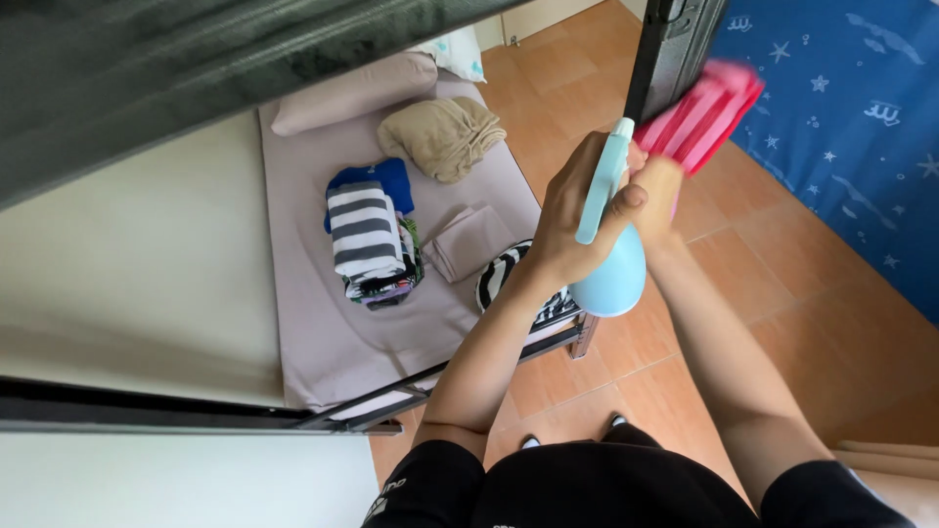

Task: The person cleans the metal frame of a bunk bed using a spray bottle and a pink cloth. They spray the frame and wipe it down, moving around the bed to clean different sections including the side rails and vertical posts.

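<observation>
My left hand (577, 210) grips the neck of a light blue spray bottle (614, 264), its trigger head pointing up toward a dark upright bed-frame post (675, 49). Just to the right of it, my right hand (657, 186) presses a pink striped cloth (706, 112) against that post. Both arms reach up from the bottom of the head view.
Below lies a lower bunk mattress (313, 323) in a grey sheet with a pile of folded clothes (367, 235), a beige bundle (442, 135) and a pillow (352, 90). A dark upper-bunk rail (147, 411) crosses the left. Orange floor tiles (782, 274) and a blue starred fabric (851, 108) lie right.
</observation>
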